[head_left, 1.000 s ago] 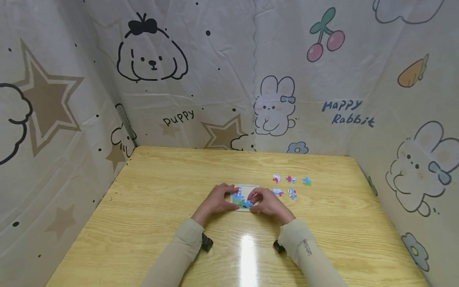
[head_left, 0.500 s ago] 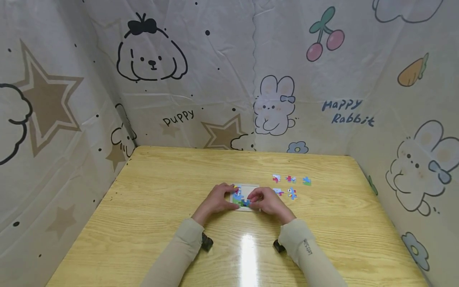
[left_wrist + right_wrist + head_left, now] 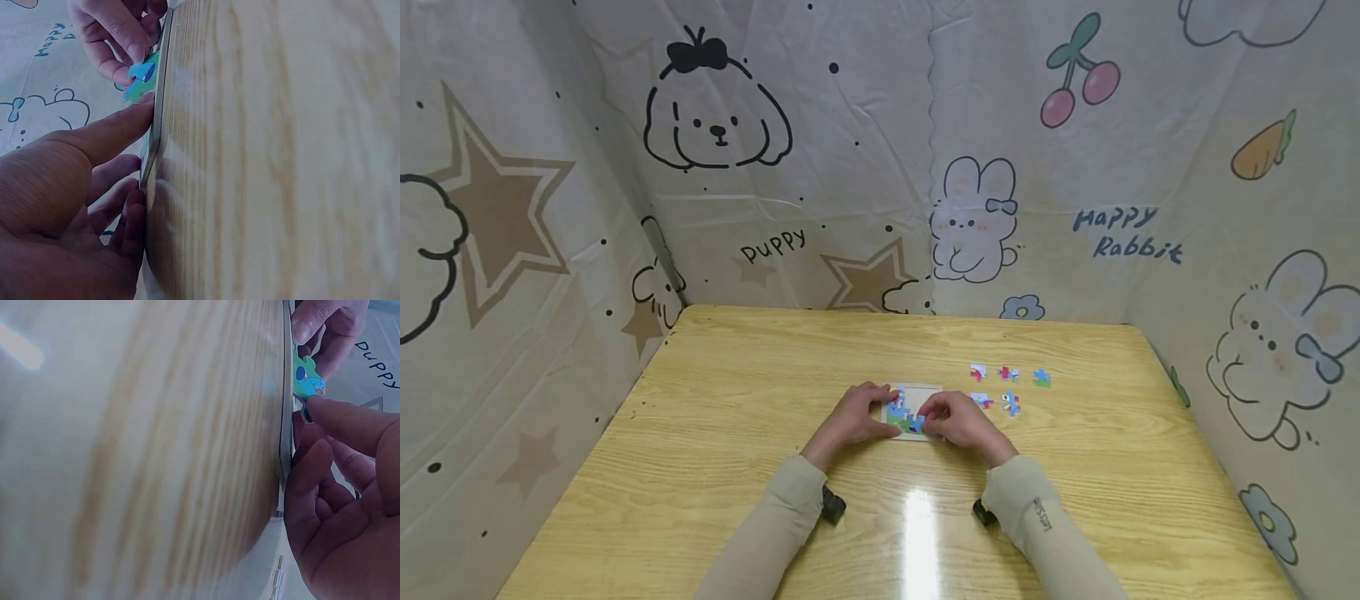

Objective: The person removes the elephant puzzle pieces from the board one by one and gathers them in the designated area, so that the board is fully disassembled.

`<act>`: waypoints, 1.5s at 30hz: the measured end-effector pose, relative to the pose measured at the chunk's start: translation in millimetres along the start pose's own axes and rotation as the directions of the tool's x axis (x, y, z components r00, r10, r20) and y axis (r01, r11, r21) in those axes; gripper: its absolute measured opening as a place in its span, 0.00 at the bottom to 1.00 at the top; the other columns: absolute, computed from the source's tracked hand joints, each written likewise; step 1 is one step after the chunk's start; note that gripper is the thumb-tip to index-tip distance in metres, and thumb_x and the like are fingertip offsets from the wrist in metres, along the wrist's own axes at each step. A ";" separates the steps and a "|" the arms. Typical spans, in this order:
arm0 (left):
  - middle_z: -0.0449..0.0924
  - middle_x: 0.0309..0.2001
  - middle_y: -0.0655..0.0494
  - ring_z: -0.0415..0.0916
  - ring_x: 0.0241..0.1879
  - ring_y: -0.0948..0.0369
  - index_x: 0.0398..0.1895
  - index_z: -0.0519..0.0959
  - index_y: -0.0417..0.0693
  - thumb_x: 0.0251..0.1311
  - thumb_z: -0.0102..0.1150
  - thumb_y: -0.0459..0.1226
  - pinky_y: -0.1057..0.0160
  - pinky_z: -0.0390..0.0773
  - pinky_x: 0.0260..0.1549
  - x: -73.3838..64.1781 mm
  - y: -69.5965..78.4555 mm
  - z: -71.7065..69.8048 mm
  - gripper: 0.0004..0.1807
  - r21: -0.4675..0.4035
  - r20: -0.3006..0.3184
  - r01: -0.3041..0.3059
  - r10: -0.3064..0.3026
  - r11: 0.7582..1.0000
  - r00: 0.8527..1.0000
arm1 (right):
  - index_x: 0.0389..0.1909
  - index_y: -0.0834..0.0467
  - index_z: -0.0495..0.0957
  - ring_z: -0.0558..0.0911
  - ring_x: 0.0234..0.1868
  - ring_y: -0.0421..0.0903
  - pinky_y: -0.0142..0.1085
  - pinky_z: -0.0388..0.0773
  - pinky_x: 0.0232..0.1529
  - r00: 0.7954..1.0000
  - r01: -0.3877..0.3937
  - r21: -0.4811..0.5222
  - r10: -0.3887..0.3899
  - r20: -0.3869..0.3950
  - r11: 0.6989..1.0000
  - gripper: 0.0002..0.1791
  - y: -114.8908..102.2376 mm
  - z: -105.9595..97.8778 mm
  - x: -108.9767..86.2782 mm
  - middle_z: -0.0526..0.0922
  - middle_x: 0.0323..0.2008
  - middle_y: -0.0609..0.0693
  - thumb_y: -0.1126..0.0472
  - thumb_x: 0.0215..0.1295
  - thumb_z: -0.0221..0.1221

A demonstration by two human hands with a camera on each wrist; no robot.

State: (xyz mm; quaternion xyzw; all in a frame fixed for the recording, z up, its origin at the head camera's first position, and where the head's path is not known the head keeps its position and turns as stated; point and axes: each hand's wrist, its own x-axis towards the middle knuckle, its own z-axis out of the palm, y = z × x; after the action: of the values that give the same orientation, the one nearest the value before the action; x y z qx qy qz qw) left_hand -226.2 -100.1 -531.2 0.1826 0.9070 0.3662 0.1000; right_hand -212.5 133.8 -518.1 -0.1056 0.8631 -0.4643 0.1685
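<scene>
A small puzzle tray (image 3: 923,397) lies flat near the middle of the table, with blue and green joined pieces (image 3: 896,409) in its left part. My left hand (image 3: 853,416) grips the tray's left end, thumb on the near rim and fingers round the far side. With thumb and fingertips, my right hand (image 3: 964,424) pinches a blue puzzle piece (image 3: 918,424) low over the tray's near right part, beside the joined pieces. In the left wrist view, this puzzle piece (image 3: 143,70) shows a dark blue patch. My right fingers partly cover the tray's right end.
Several loose puzzle pieces lie in two rows right of and behind the tray, among them a blue and green piece (image 3: 1042,379) and a piece with an eye (image 3: 1011,405). A printed curtain (image 3: 850,167) surrounds the wooden table (image 3: 760,358).
My right hand has shifted and tilted the blue piece slightly over the tray, with small finger movements. My left hand keeps its hold on the tray, and the loose pieces stay put.
</scene>
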 end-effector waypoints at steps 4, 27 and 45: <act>0.77 0.66 0.45 0.70 0.64 0.46 0.67 0.79 0.46 0.53 0.80 0.43 0.47 0.68 0.68 -0.1 0.5 0.0 0.37 -0.005 0.001 0.006 -0.006 1.000 1.000 | 0.42 0.59 0.85 0.76 0.30 0.45 0.35 0.76 0.29 1.000 -0.004 -0.007 0.004 -0.009 1.000 0.04 0.5 -0.1 0.1 0.82 0.34 0.52 0.67 0.69 0.64; 0.74 0.70 0.45 0.69 0.66 0.45 0.67 0.79 0.45 0.54 0.80 0.43 0.46 0.68 0.68 -1.7 2.9 -1.9 0.36 -0.028 0.007 0.015 -0.015 1.000 1.000 | 0.44 0.63 0.84 0.84 0.32 0.47 0.38 0.85 0.37 0.998 -0.002 0.105 0.008 -0.055 0.994 0.05 4.4 -22.4 -3.9 0.85 0.34 0.55 0.67 0.71 0.63; 0.74 0.69 0.45 0.69 0.68 0.45 0.68 0.78 0.44 0.54 0.80 0.42 0.45 0.67 0.69 -2.9 3.3 -1.7 0.37 -0.033 0.005 0.011 -0.011 0.999 1.000 | 0.47 0.64 0.85 0.85 0.38 0.47 0.38 0.83 0.43 0.991 0.003 0.091 0.009 -0.132 0.996 0.08 20.7 -41.0 -12.1 0.83 0.41 0.56 0.67 0.71 0.63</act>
State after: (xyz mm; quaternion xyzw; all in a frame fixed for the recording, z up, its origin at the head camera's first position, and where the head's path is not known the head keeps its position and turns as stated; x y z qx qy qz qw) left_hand -223.2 -100.2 -527.5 0.1771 0.9016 0.3799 0.1072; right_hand -217.8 180.6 -512.1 -0.0654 0.8506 -0.5087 0.1163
